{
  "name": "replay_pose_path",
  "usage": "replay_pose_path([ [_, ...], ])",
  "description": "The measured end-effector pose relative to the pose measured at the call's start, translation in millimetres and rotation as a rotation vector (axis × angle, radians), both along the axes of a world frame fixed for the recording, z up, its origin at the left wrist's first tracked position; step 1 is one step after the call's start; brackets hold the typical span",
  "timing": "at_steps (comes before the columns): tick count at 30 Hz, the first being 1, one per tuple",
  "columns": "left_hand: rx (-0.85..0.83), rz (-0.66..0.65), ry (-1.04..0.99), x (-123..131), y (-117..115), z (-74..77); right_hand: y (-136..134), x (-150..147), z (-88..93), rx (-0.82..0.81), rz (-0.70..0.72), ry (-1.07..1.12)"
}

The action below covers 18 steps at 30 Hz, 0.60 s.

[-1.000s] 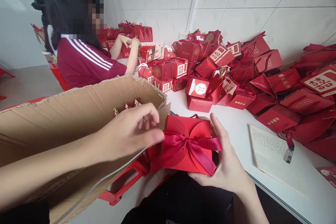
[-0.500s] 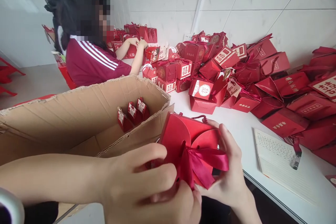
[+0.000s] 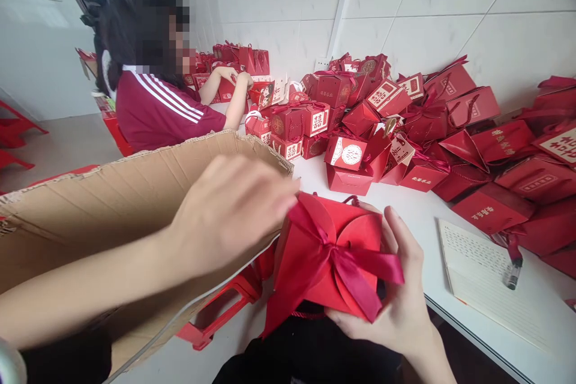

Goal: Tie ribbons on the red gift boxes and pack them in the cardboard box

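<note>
My right hand (image 3: 398, 288) grips a red gift box (image 3: 324, 216) from its right side, thumb up along the edge and fingers under the front. Curved flaps overlap on the box's top, where a crimson satin ribbon (image 3: 333, 249) is tied in a bow. One broad ribbon end hangs off the left corner. My left hand (image 3: 238, 204) is raised over the cardboard box's edge, its fingertips beside the ribbon at the gift box's upper left corner. Motion smears those fingers, so whether they pinch the ribbon is unclear. A dark red cord handle (image 3: 308, 315) shows below the gift box.
A large cardboard box (image 3: 148, 180) stands at left, with a red stool (image 3: 220, 306) beside it. Red gift boxes (image 3: 423, 120) are piled along the wall on the white table (image 3: 405, 222). A notebook (image 3: 477, 264) and pen (image 3: 513, 273) lie right. Another person (image 3: 166, 108) sits beyond, handling boxes.
My left hand has lifted from the gift box's lower left to its upper left corner. The bow's knot now shows fully. My right hand keeps its grip, and small boxes inside the carton are now hidden.
</note>
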State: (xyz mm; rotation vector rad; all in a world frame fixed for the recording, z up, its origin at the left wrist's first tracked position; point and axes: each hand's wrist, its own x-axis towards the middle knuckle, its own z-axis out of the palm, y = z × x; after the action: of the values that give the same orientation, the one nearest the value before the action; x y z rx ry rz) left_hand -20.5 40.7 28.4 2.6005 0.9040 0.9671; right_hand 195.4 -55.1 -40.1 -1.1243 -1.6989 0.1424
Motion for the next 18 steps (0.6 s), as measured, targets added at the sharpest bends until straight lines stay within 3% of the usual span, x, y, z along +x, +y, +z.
replay_pose_path([
  [1, -0.051, 0.011, -0.021, 1, 3, 7.3, 1, 0, 0.2, -0.056, -0.001, 0.031],
  [3, -0.242, -0.084, -0.007, 4, 10, 16.8, 7, 0, 2.7, -0.188, 0.029, 0.115],
  [6, -0.542, -0.206, 0.087, 8, 22, 19.3, 24, 4, 9.1, -0.376, 0.133, 0.251],
  [10, -0.845, -0.05, 0.044, 13, 42, 3.0, 53, 0, 6.6, -0.537, 0.281, 0.385],
  [12, -0.995, -0.008, -0.065, 13, 47, -16.2, 68, -18, -6.2, -0.55, 0.304, 0.474],
  [14, -1.12, -0.079, -0.088, 11, 47, -38.1, 78, -43, -27.5, -0.498, 0.221, 0.493],
  [16, -1.088, -0.115, 0.031, 5, 40, -51.9, 77, -62, -54.3, -0.387, 0.165, 0.428],
  [18, -0.885, -0.145, 0.087, -7, 28, -49.5, 65, -64, -81.4, -0.365, 0.141, 0.447],
])
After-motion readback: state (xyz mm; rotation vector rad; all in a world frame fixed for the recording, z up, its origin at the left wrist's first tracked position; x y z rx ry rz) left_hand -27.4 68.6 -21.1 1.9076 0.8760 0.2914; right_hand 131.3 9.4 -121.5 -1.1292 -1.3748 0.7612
